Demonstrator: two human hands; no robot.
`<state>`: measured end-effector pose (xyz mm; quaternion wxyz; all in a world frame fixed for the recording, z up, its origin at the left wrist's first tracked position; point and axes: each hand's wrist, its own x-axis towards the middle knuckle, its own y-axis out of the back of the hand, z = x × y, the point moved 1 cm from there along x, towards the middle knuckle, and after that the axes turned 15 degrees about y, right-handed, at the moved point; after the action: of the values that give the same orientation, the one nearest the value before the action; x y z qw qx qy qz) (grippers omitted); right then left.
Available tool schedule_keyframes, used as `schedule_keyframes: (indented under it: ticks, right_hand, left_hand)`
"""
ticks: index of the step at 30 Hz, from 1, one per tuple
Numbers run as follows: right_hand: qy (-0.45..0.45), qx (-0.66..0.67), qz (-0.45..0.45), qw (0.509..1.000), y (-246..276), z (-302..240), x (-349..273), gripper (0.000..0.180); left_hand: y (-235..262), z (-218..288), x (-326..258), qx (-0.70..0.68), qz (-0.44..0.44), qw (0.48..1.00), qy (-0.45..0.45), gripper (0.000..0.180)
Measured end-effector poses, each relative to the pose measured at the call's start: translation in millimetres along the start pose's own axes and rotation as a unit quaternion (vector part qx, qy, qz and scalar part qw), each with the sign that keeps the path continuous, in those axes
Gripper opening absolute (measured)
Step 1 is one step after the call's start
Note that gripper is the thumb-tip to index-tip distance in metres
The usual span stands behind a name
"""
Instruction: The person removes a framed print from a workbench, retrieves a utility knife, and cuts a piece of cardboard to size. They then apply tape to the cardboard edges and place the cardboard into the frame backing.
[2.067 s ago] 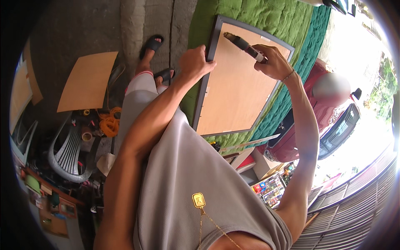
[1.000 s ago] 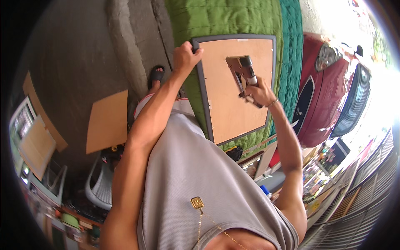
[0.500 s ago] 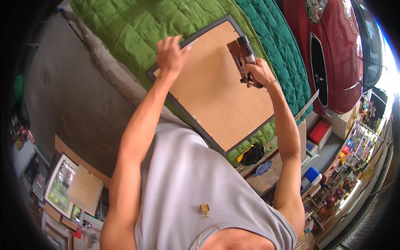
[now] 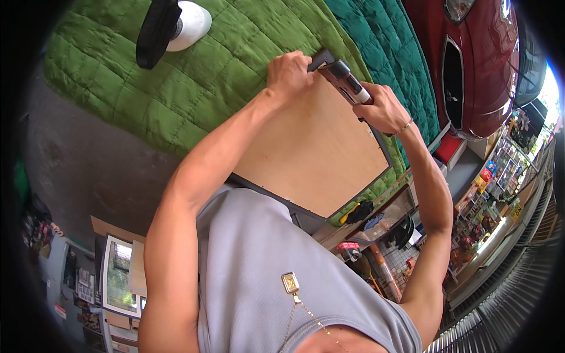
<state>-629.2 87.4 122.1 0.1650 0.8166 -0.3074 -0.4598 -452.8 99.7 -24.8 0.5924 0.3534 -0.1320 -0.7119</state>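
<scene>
A picture frame [image 4: 301,209] with a dark grey border lies face down, its tan backing board [image 4: 306,153] facing up. At its far corner my left hand [image 4: 288,76] is closed on the border. My right hand [image 4: 385,110] is wrapped round the grip of a staple gun [image 4: 351,87] with a dark body and black head. The gun's nose sits at the inner edge of the border by that corner, close to my left fingers. Whether it touches the wood I cannot tell. Small dark points stand along the frame's inner edge.
A green quilted blanket [image 4: 229,41] lies under the frame, with a teal one [image 4: 382,41] beside it. At the far left is a white bottle [image 4: 191,26] with a black part. A red car [image 4: 488,76] stands on the right. Stocked shelves [image 4: 494,188] are at the lower right.
My left hand has moved right and taken hold of the frame's far corner. The staple gun has come from above the board to that corner. The white bottle has come into view.
</scene>
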Motion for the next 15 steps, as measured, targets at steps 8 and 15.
schedule_keyframes:
  ticks: [8, 15]
  right_hand:
    - [-0.006, -0.103, -0.072, 0.992, 16.0, -13.6, 19.1, 0.033]
    - [0.003, -0.045, 0.045, 0.998, -13.8, -6.2, -24.5, 0.027]
  left_hand:
    - [-12.5, -8.4, 3.4, -0.033, 0.022, 0.998, -0.057, 0.02]
    - [2.6, -0.1, 9.8, -0.003, -0.012, 1.0, -0.011, 0.031]
